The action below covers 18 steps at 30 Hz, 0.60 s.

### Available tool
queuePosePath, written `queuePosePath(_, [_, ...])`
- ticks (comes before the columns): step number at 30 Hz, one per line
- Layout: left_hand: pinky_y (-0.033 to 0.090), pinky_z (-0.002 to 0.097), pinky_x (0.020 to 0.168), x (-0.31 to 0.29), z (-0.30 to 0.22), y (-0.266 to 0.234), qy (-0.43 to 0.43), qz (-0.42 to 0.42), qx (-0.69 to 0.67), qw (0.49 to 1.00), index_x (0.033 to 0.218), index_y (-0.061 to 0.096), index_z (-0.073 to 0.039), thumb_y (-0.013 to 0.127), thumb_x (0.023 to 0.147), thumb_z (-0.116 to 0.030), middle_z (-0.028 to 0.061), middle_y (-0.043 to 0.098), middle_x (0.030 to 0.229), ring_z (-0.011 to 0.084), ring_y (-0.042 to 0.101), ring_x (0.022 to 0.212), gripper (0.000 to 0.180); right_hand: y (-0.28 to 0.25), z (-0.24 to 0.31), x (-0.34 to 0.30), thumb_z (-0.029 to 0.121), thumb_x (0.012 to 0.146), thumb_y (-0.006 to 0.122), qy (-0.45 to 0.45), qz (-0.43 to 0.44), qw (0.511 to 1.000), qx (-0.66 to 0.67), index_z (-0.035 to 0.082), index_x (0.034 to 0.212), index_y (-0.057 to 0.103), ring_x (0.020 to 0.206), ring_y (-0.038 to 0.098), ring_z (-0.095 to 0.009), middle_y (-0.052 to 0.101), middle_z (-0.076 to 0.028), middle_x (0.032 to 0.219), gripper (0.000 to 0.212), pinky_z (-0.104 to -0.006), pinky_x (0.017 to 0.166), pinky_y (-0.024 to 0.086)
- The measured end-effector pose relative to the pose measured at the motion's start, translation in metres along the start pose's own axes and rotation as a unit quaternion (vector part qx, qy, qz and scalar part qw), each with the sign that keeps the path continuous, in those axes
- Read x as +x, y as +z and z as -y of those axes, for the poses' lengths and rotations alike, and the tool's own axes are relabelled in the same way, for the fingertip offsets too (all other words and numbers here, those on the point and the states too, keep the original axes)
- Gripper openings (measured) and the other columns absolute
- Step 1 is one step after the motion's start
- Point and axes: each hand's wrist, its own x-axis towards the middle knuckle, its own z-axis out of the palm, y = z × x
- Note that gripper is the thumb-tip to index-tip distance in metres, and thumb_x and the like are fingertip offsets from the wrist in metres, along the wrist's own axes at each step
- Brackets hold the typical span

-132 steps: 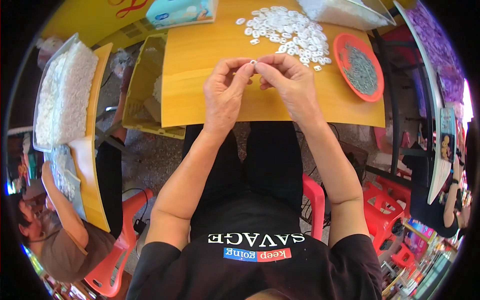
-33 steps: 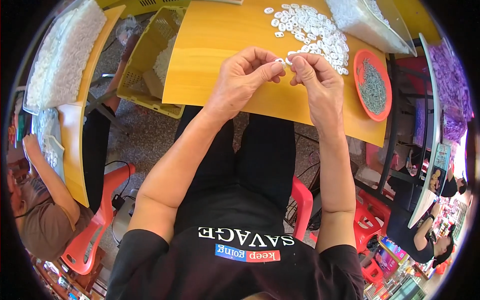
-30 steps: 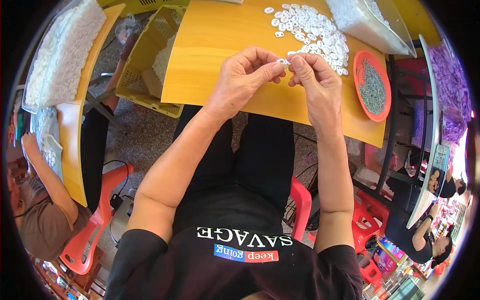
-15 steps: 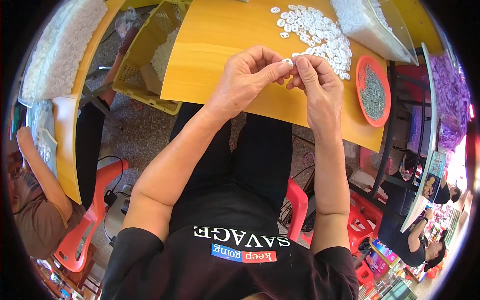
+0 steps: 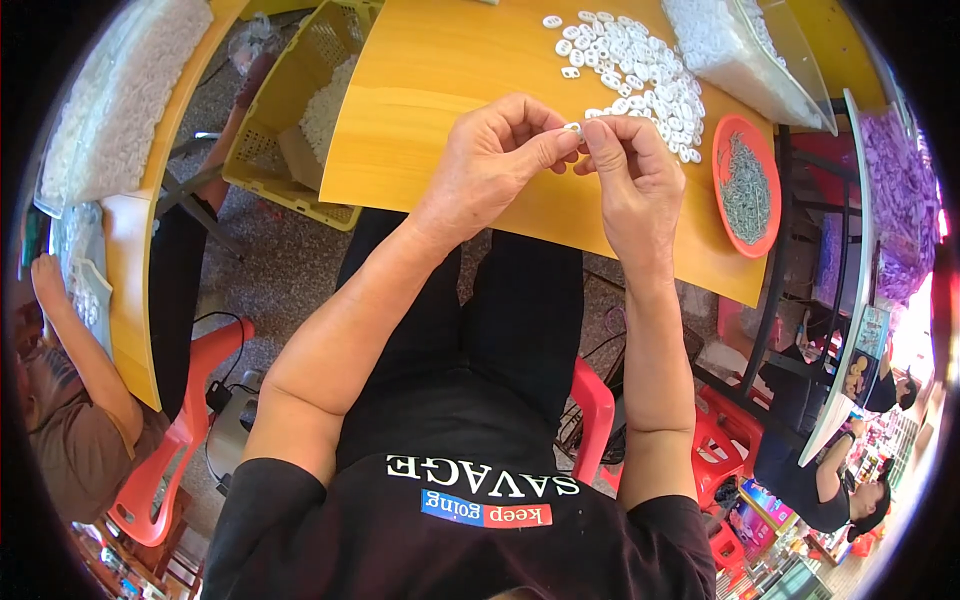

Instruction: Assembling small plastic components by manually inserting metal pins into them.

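My left hand (image 5: pixel 488 165) pinches a small white oval plastic piece (image 5: pixel 573 128) between thumb and fingers, over the near part of the yellow table (image 5: pixel 430 110). Thumb tip against fingers, my right hand (image 5: pixel 636 175) is closed right beside that piece; whatever sits in its pinch is hidden. Just beyond the hands, many similar white oval pieces (image 5: pixel 672 105) with holes are spread in a loose heap. To the right of my right hand stands an orange-red oval tray (image 5: pixel 722 190) holding a pile of small grey metal pins or screws (image 5: pixel 748 190).
A clear bin (image 5: pixel 740 50) of white parts stands at the far right of the table. Left of the table sits a yellow plastic crate (image 5: pixel 262 130). Another person's arm (image 5: pixel 85 345) rests by the left table, near bagged white parts (image 5: pixel 125 90). Purple material (image 5: pixel 898 200) lies at right.
Both hands stay together over the table with the white piece in the left one. My right thumb has shifted slightly; the piece has tilted a little.
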Motion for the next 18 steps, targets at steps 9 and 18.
queuePosePath(9, [0.051, 0.0235, 0.072, 0.006, 0.0, 0.003, 0.019, -0.012, -0.018, 1.0, 0.094, 0.062, 0.003, 0.065, 0.094, -0.011, 0.0074, 0.068, 0.083, 0.0106, 0.063, 0.077, 0.015, 0.01, -0.003, 0.001, 0.008, 0.096, 0.063, -0.01, -0.022, 0.999, 0.046, -0.003, 0.091, 0.062, 0.073, 0.067, -0.011, 0.066, -0.005, 0.081, 0.012, -0.0226, 0.064, 0.053])
queuePosePath(18, [0.049, 0.0243, 0.076, 0.004, -0.001, 0.002, -0.003, -0.009, -0.012, 1.0, 0.097, 0.063, -0.001, 0.065, 0.095, -0.016, 0.0056, 0.067, 0.085, 0.0108, 0.062, 0.079, 0.016, -0.016, 0.011, 0.014, 0.013, 0.094, 0.065, 0.015, 0.039, 0.999, -0.006, -0.004, 0.093, 0.065, 0.073, 0.066, -0.012, 0.069, -0.006, 0.085, 0.017, -0.0252, 0.065, 0.053])
